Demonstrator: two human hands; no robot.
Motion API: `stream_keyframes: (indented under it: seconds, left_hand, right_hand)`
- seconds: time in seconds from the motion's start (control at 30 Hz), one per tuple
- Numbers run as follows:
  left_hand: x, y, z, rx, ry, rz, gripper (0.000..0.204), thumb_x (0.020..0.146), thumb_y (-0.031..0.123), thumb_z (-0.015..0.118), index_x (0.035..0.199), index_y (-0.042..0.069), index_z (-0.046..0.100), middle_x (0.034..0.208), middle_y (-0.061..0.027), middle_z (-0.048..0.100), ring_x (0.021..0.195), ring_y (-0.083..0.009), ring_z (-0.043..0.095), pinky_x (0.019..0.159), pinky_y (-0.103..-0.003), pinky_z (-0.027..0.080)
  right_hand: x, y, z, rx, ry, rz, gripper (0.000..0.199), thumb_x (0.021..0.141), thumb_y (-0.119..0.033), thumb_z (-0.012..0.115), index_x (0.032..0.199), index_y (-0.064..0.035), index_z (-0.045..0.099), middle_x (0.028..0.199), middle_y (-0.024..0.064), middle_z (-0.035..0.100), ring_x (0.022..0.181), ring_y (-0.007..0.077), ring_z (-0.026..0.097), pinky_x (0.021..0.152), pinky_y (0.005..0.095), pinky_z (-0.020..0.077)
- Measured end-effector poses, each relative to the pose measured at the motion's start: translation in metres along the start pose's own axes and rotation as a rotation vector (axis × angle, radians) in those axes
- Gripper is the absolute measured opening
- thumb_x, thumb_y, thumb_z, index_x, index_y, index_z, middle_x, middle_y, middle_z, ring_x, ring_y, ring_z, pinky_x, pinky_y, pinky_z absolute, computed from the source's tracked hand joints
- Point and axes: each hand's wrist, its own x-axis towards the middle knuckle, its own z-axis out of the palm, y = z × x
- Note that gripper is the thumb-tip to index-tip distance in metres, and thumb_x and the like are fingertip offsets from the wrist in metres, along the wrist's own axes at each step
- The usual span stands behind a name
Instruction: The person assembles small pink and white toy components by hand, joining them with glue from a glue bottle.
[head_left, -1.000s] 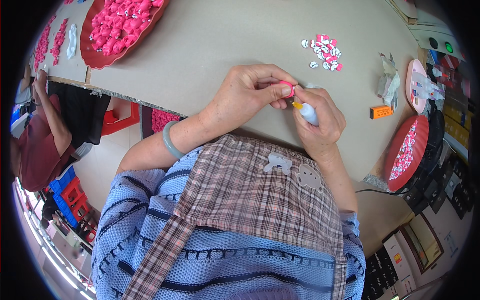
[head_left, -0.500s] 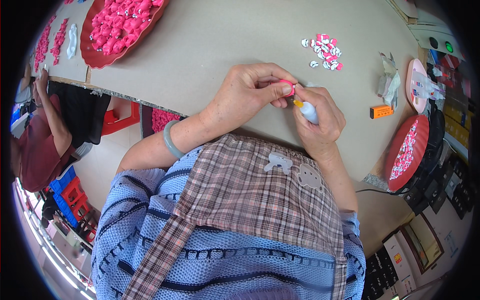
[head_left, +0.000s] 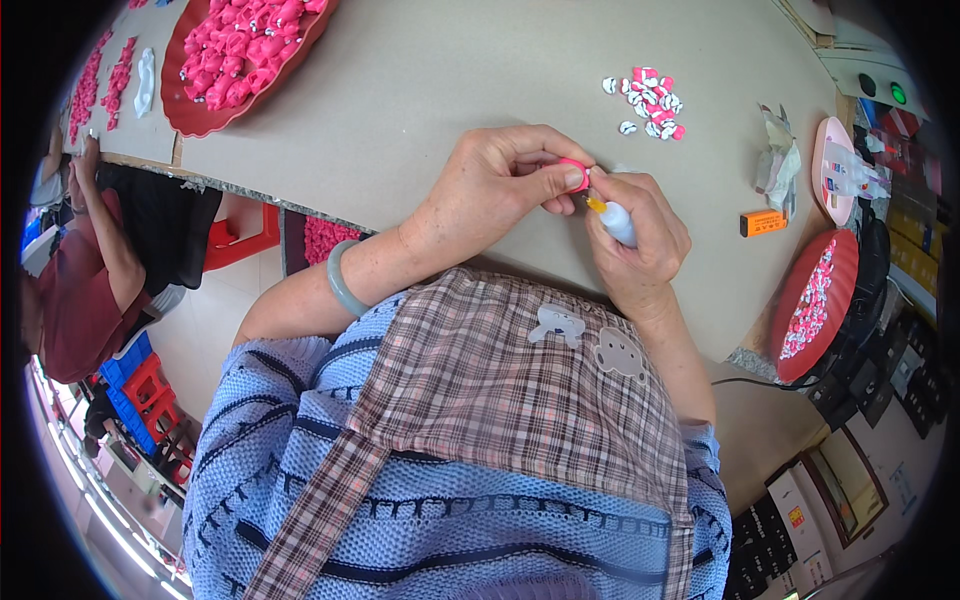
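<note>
My left hand pinches a small pink molded piece between thumb and fingers, over the near part of the table. Most of that piece is hidden by the fingers. My right hand is wrapped round a small white squeeze bottle with a yellow collar and a thin tip. The tip points up at the pink piece; whether it touches cannot be made out. Beyond my hands, to the right, lies a loose cluster of small pink and white pieces with dark marks.
A red scalloped tray heaped with pink figures stands far left. On the right are a red dish of small pink-white pieces, a pink tray with bottles, an orange box and a crumpled wrapper. Another person works at left.
Both hands stay almost in place, with only a slight shift of the fingers and bottle tip at the pink piece. The other person's hands at left have moved slightly.
</note>
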Motion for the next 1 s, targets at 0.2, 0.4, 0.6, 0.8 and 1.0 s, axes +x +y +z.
stream_keyframes:
  seconds: [0.2,0.4,0.6,0.8,1.0]
  left_hand:
    - [0.001,0.002,-0.001,-0.024,-0.018,-0.009,0.019,0.090,0.010,0.060,0.104,-0.003,0.064,0.092,-0.0077,0.068,0.082,-0.0107,0.064,0.070,-0.022,0.054]
    - [0.001,0.001,-0.004,-0.072,-0.028,-0.010,0.021,0.090,0.011,0.060,0.105,-0.003,0.063,0.093,-0.0088,0.067,0.087,-0.0143,0.065,0.077,-0.025,0.055]
    - [-0.001,0.002,-0.006,-0.095,-0.043,-0.004,0.021,0.089,0.009,0.060,0.107,-0.003,0.063,0.095,-0.0097,0.067,0.088,-0.0148,0.065,0.079,-0.026,0.054]
    - [-0.001,0.000,-0.011,-0.232,-0.102,-0.022,0.022,0.090,0.008,0.058,0.110,-0.002,0.062,0.099,-0.0102,0.065,0.088,-0.0137,0.063,0.077,-0.025,0.054]
    - [-0.003,0.005,-0.015,-0.558,-0.173,-0.138,0.026,0.091,0.009,0.056,0.116,0.000,0.059,0.105,-0.0098,0.063,0.083,-0.0134,0.063,0.075,-0.024,0.052]
  right_hand:
    - [0.003,-0.002,-0.002,-0.011,0.002,-0.016,0.032,0.062,0.006,0.071,0.091,-0.0025,0.063,0.077,0.0088,0.064,0.065,0.0206,0.064,0.050,0.0277,0.0477]
    - [0.006,-0.006,-0.003,-0.066,-0.013,-0.065,0.031,0.064,0.004,0.072,0.092,-0.0017,0.063,0.076,0.0085,0.063,0.064,0.0207,0.063,0.050,0.0278,0.0475]
    - [0.008,-0.008,-0.004,-0.100,-0.004,-0.100,0.031,0.064,0.003,0.072,0.093,-0.0015,0.063,0.076,0.0082,0.062,0.064,0.0201,0.063,0.049,0.0284,0.0480]
    - [0.009,-0.010,-0.004,0.015,0.035,-0.024,0.032,0.064,0.006,0.070,0.094,-0.0017,0.063,0.080,0.0090,0.065,0.067,0.0187,0.065,0.053,0.0267,0.0496]
    - [0.004,-0.004,-0.006,0.139,0.126,0.204,0.024,0.072,0.010,0.067,0.093,-0.0015,0.063,0.081,0.0105,0.066,0.070,0.0170,0.066,0.059,0.0256,0.0510]
